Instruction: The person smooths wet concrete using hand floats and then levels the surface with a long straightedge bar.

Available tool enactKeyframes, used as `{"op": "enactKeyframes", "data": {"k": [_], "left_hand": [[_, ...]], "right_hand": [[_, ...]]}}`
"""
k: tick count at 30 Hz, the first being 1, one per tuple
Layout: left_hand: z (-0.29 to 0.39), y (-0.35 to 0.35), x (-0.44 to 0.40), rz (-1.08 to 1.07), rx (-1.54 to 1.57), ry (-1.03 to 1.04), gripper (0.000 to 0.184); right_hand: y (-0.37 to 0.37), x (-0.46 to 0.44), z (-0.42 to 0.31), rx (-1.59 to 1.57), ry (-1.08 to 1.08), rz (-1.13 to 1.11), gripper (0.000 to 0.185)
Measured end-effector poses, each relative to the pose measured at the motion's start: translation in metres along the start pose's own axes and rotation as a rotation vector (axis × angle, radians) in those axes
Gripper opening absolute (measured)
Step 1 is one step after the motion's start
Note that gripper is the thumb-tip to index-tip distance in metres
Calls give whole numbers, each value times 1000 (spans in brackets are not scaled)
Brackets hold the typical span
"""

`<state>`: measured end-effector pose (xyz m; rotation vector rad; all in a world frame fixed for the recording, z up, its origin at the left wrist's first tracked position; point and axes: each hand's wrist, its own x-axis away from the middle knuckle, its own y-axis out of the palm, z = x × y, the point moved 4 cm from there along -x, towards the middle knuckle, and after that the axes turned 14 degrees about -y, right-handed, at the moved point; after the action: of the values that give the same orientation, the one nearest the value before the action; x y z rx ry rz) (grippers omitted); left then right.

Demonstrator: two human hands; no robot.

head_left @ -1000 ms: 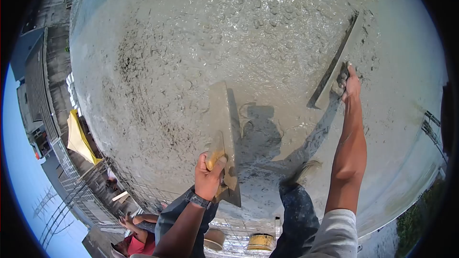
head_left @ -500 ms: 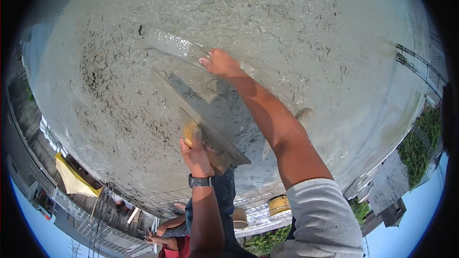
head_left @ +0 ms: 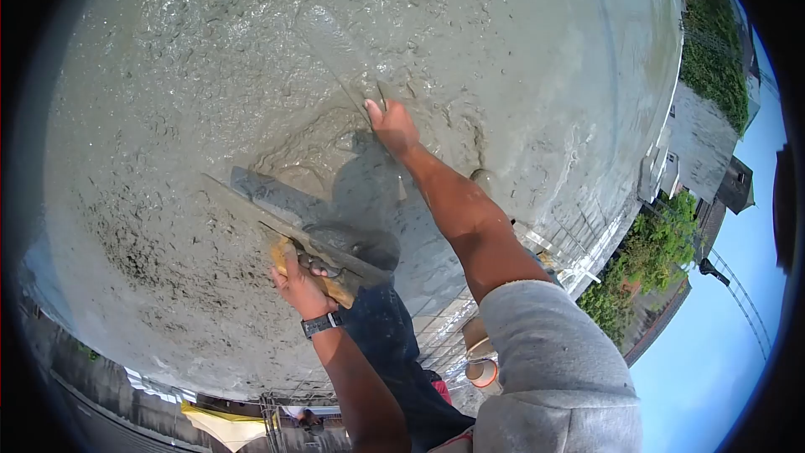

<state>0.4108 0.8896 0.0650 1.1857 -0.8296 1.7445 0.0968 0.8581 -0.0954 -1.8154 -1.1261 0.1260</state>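
Note:
Wet grey mortar (head_left: 210, 109) covers the broad surface in front of me, rough and lumpy in the middle. My right hand (head_left: 394, 127) is closed on a trowel; its long, shiny steel blade (head_left: 329, 40) lies low against the mortar, pointing away from me. Nearer my body, my left hand (head_left: 303, 289) grips the yellow handle (head_left: 280, 253) of a float. The float's long, mortar-smeared plate (head_left: 293, 233) is tilted up on edge beside that hand. A watch (head_left: 322, 324) sits on my left wrist.
A bucket (head_left: 481, 372) stands beyond my legs (head_left: 377, 335). Wire mesh (head_left: 587, 222) runs along the slab's right edge. Past the edges are a yellow-and-white canopy (head_left: 226, 426), houses (head_left: 708, 138) and trees (head_left: 641, 264).
My view has turned. The right trowel's blade now points more steeply away from me. The left float's plate lies at a flatter slant, and the co-worker is mostly out of view.

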Motion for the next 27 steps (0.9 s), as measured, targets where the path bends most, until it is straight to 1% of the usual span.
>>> {"op": "enactKeyframes", "data": {"k": [2, 4, 7, 8, 11, 14, 15, 16, 18, 19, 20, 21, 22, 23, 25, 27], "left_hand": [[-12, 0, 4, 7, -9, -2, 24], [-21, 8, 9, 21, -34, 15, 24], [-39, 25, 25, 57, -73, 36, 22], [-47, 30, 30, 40, -75, 39, 22], [-70, 58, 57, -16, -139, 68, 22], [-94, 74, 69, -68, -246, 128, 24], [-104, 79, 75, -81, -284, 142, 25], [-115, 80, 76, -83, -299, 155, 26], [-138, 88, 80, -91, -409, 179, 27], [-148, 92, 84, -88, -461, 189, 27], [-157, 101, 91, -99, -458, 155, 27], [-166, 107, 86, -127, -461, 150, 27], [-174, 103, 84, -139, -486, 133, 28], [-179, 96, 84, -145, -518, 115, 28], [-185, 97, 81, -122, -526, 121, 28], [-189, 96, 81, -109, -530, 120, 29]], "right_hand": [[0, 5, 23, 12, 10, 11, 58], [-30, -7, 50, 3, 53, 36, 58], [-94, -18, 101, 47, 188, 149, 63], [-109, -17, 115, 17, 184, 99, 63], [-119, -15, 144, 24, 163, 150, 62], [-124, -10, 162, -109, 150, 172, 59], [-133, -3, 176, -115, 179, 203, 58], [-147, 3, 197, -115, 204, 235, 57], [-177, 30, 268, -64, 305, 341, 55], [-200, 44, 292, -1, 423, 295, 50], [-213, 49, 321, 43, 360, 357, 48], [-222, 42, 345, 89, 152, 552, 49], [-233, 26, 377, 45, 186, 545, 50], [-235, 2, 394, -3, 229, 533, 51], [-246, -36, 369, -364, 367, 613, 52], [-234, -70, 337, -797, 344, 259, 51]]}}
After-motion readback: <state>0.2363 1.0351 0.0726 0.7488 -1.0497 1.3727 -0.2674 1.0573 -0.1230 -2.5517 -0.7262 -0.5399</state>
